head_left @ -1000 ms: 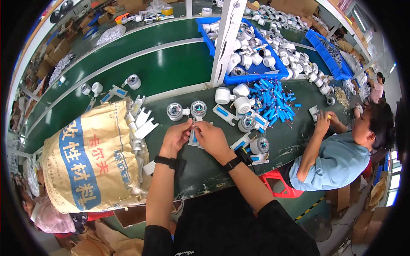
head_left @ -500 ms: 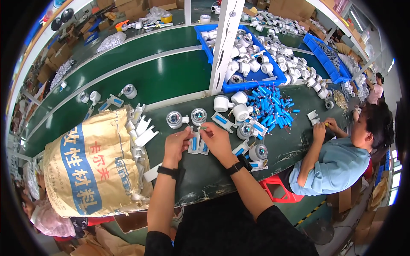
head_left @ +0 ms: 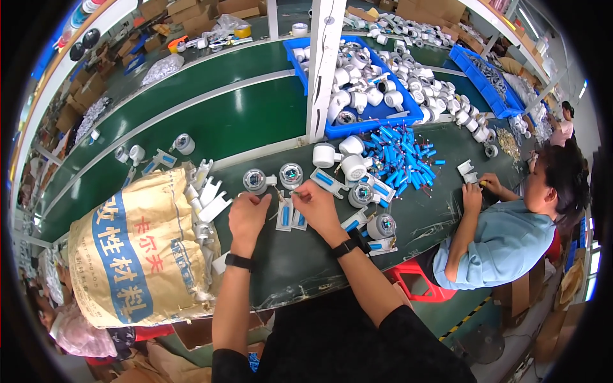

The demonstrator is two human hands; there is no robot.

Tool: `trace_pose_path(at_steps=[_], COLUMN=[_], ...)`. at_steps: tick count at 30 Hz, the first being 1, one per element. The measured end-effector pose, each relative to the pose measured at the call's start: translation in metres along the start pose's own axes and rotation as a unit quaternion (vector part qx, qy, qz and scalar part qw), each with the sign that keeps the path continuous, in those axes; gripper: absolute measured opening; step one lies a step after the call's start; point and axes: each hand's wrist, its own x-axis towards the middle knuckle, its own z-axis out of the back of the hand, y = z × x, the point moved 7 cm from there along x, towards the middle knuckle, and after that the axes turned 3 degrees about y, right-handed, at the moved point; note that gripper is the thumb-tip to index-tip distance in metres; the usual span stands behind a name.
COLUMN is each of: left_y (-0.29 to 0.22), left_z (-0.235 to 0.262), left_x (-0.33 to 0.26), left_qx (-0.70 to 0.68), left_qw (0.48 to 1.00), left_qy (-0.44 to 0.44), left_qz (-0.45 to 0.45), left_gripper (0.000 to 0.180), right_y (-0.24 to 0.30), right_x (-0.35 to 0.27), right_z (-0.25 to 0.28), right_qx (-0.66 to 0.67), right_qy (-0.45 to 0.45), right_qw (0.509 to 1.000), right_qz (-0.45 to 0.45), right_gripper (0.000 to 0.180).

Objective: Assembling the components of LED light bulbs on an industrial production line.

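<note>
My left hand [head_left: 248, 217] is closed, fingertips pressed together just below a round white housing with a clear top [head_left: 255, 181]; anything in them is too small to make out. My right hand [head_left: 317, 207] is pinched beside a second such housing [head_left: 290, 175], on a tiny part that I cannot name. Between the hands lie two white plastic holders, each with a blue cylindrical cell: the left holder [head_left: 285, 215] and the right holder [head_left: 299, 219], partly behind my right fingers. Another holder with a blue cell [head_left: 329, 183] lies just beyond my right hand.
A heap of blue cells with wires [head_left: 401, 159] covers the bench further right. Behind it stands a blue crate [head_left: 377, 127] of white housings, beside a white post [head_left: 321, 76]. A printed sack [head_left: 137, 249] holds white parts at left. A co-worker [head_left: 485, 239] sits at right.
My left hand has moved left and away from the holders, towards the left housing. My right hand stays pinched near the second housing. The whole view has shifted slightly.
</note>
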Motion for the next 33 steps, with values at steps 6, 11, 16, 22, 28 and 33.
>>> trace_pose_path(at_steps=[6, 11, 16, 22, 28, 33], left_y=[-0.028, -0.038, -0.033, -0.036, -0.035, -0.032], left_z=[0.02, 0.011, -0.004, -0.003, -0.003, -0.004], left_x=[0.015, 0.045, 0.06, 0.059, 0.058, 0.056], left_qx=[0.097, 0.165, 0.191, 0.193, 0.198, 0.191], left_qw=[0.98, 0.969, 0.957, 0.957, 0.956, 0.958], left_qy=[-0.092, 0.061, 0.114, 0.108, 0.104, 0.1], left_qz=[-0.146, -0.176, -0.189, -0.189, -0.19, -0.19], left_gripper=[0.087, 0.093, 0.084, 0.082, 0.083, 0.082], right_y=[-0.005, -0.005, 0.002, 0.002, 0.004, 0.004], right_x=[0.001, 0.004, 0.004, 0.006, 0.005, 0.001], right_z=[-0.003, -0.004, -0.006, -0.012, -0.012, -0.012], right_qx=[0.013, 0.026, 0.013, -0.014, -0.033, -0.043], right_qy=[-0.002, -0.008, -0.02, -0.039, -0.054, -0.052], right_qw=[1.0, 1.0, 1.0, 0.999, 0.998, 0.998], right_qz=[0.002, -0.001, 0.012, 0.014, 0.009, 0.006], right_gripper=[0.019, 0.017, 0.017, 0.018, 0.017, 0.017])
